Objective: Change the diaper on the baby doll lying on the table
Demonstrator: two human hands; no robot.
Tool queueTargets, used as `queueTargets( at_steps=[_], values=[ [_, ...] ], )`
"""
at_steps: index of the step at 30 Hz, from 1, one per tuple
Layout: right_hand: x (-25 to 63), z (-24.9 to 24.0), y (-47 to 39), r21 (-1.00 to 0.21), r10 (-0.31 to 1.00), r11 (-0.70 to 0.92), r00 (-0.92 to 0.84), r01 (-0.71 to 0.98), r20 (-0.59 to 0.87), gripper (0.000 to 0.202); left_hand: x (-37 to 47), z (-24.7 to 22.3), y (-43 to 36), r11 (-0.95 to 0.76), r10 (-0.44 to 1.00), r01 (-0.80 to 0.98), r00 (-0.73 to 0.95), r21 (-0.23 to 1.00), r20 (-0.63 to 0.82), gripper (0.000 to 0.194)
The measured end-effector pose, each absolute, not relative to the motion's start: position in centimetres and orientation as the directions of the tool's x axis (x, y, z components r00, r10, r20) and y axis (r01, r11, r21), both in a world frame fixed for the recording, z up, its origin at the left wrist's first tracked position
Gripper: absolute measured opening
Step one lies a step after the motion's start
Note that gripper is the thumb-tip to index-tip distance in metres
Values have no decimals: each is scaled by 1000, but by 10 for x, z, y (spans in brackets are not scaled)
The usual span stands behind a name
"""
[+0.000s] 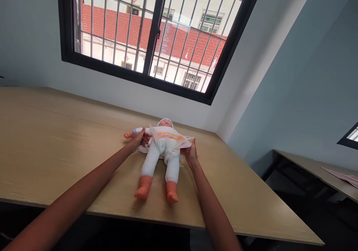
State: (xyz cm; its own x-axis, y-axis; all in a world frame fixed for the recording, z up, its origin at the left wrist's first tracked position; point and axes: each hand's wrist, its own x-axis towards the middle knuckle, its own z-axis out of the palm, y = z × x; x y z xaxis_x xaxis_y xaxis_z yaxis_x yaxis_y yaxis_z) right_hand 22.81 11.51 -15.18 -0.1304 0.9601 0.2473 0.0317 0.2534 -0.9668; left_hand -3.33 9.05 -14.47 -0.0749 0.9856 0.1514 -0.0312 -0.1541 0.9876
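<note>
A baby doll in white cloth, with orange-red feet and a white cap, lies on its back on the table, feet toward me. A white diaper with a coloured band across its front is around its hips, the side flaps spread loosely. At the doll's hip on the left, my left hand is closed at the edge of the diaper, its fingers partly hidden. My right hand pinches the other side flap between thumb and fingers, pulled out from the hip. The doll's arm on the left stretches outward, with a blue band at its wrist.
The wooden table reaches to the wall beneath a barred window. Its front edge runs below the doll's feet. A second table stands at the right, with a pink sheet-like item on it.
</note>
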Motion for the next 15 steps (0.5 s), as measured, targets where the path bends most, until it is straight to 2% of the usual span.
queueTargets(
  at_steps=[2,6,9,15],
  values=[
    [228,-150,111,-970,958,245,-155,13,240,86,-29,-142,89,-161,981,-9,-109,987,160,66],
    [223,-150,106,-962,958,270,-113,35,265,58,-18,-141,83,-211,968,59,-125,976,217,49],
    [219,-156,108,-956,957,287,-67,59,284,45,-15,-146,80,-229,966,70,-110,971,236,37],
    [212,-172,118,-951,957,291,-29,107,290,31,-10,-158,80,-267,954,77,-118,961,274,38]
  ],
)
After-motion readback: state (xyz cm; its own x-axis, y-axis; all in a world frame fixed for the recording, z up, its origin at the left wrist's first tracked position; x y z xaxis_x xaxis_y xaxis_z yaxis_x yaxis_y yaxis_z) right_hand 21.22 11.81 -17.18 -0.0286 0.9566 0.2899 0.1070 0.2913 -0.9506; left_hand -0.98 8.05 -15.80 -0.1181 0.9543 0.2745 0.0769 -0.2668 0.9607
